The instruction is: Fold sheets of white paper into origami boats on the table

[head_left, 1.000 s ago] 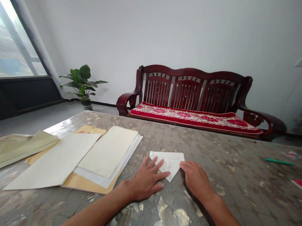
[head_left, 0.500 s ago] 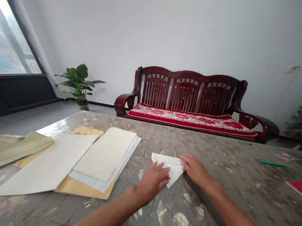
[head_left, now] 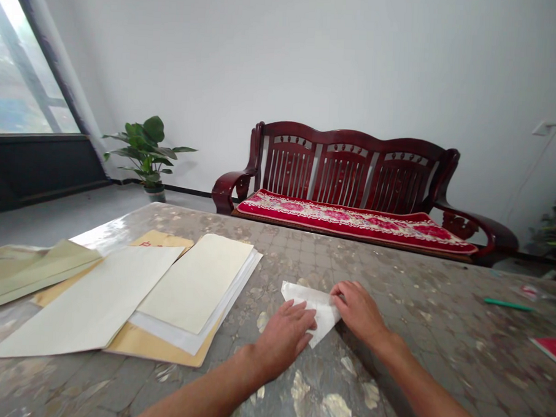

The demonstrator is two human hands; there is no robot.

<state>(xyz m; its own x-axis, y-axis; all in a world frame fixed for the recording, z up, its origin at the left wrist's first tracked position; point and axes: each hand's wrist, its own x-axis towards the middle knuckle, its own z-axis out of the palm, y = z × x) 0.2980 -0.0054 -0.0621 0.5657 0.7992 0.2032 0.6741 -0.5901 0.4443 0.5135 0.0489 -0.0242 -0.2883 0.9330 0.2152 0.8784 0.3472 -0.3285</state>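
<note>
Rests left fingers, slightly apart, on paper lying left of right fingers, clamped on its right edge.

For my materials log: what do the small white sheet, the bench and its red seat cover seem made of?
Small white sheet: most likely matt paper; it looks thin, with folded-looking edges.
Bench: probably wood under glossy dark-red varnish, judging by slats and highlights.
Red seat cover: likely matt fabric, from its floral pattern and thin, flat lie; weave unclear.

Matt paper, glossy wooden bench
</note>
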